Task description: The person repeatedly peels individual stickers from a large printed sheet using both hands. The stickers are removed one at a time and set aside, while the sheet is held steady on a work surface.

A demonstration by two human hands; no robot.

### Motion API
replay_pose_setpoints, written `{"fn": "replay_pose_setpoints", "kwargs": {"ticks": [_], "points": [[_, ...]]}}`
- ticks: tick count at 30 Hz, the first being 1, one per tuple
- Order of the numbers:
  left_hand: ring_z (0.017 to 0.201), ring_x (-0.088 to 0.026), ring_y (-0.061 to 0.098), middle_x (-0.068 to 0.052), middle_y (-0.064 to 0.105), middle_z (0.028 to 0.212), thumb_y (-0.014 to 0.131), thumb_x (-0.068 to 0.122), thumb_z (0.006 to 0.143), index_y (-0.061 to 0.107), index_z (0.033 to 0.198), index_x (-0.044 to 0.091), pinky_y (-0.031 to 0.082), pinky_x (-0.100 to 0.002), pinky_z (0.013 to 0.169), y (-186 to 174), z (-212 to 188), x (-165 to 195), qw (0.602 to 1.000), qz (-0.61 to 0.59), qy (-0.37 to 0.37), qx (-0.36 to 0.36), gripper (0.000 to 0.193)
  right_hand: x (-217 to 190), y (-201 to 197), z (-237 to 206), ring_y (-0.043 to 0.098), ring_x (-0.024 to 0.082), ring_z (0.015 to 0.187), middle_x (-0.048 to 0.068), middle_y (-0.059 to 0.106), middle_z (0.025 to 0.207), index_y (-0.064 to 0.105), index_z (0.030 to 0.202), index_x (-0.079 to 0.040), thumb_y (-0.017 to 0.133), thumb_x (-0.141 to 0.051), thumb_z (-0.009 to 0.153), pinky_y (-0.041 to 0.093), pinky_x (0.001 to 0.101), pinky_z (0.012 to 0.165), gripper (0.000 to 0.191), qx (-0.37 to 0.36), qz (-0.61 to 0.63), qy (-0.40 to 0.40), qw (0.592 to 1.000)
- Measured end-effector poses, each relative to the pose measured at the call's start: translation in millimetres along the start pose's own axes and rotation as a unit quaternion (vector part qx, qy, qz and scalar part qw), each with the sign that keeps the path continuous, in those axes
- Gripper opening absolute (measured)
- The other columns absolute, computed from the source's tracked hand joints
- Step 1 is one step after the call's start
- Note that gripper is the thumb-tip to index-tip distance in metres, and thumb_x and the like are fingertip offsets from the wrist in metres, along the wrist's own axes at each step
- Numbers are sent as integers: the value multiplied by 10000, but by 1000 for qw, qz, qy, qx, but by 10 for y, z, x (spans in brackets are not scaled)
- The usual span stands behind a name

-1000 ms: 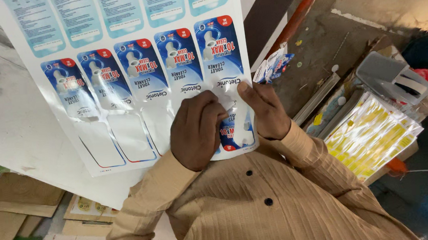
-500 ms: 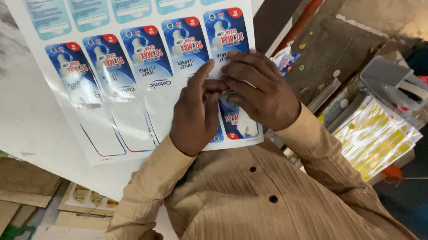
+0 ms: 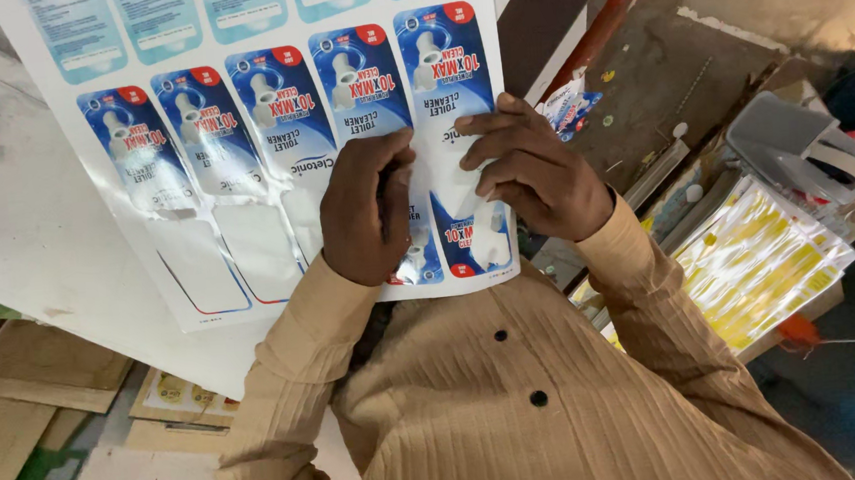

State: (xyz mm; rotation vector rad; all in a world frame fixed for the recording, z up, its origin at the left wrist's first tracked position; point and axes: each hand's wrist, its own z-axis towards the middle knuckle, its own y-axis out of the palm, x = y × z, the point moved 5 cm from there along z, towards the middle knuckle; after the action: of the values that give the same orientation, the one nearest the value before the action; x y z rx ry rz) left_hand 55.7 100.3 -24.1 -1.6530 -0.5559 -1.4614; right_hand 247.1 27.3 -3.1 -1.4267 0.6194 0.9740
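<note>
Now, our view: looking down our tan ribbed shirt [image 3: 519, 404] at a white bench [image 3: 16, 229].
Label sheet: the big white label sheet [image 3: 242, 163] lies on the bench at 12 o'clock from our chest, with rows of blue bottle-shaped stickers; some at its near edge are already peeled to blank outlines.
Left hand: our left hand [image 3: 365, 209] presses on the sheet's near edge, fingers curled together and pinching a blue sticker [image 3: 417, 256].
Right hand: our right hand [image 3: 533, 177], at 3 o'clock from the left, has fingers closed on the peeling white strip [image 3: 459, 183] of that corner label.
Yellow sheets: a stack of yellow printed sheets [image 3: 760, 267] sits at 3 o'clock, well apart.
Grey tray: a grey plastic tray [image 3: 792, 139] sits at 2 o'clock.
</note>
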Motion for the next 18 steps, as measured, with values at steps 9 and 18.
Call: {"fn": "replay_pose_setpoints", "kwargs": {"ticks": [9, 18], "points": [[1028, -320, 575, -135, 608, 1158, 770, 21, 890, 651, 1240, 25, 500, -416, 887, 118, 82, 151, 991, 90, 87, -46, 370, 39, 17, -169, 597, 354, 1370, 106, 728, 1123, 519, 1048, -84, 647, 65, 994, 301, 537, 1299, 203, 92, 64, 36, 993], [1012, -312, 575, -126, 605, 1147, 740, -33, 896, 662, 1216, 26, 504, -403, 869, 178, 62, 95, 990, 99, 92, -43, 334, 192, -172, -515, 660, 246, 1151, 84, 666, 1063, 528, 1108, -87, 561, -216, 1075, 506, 433, 1078, 137, 405, 236, 120, 875]]}}
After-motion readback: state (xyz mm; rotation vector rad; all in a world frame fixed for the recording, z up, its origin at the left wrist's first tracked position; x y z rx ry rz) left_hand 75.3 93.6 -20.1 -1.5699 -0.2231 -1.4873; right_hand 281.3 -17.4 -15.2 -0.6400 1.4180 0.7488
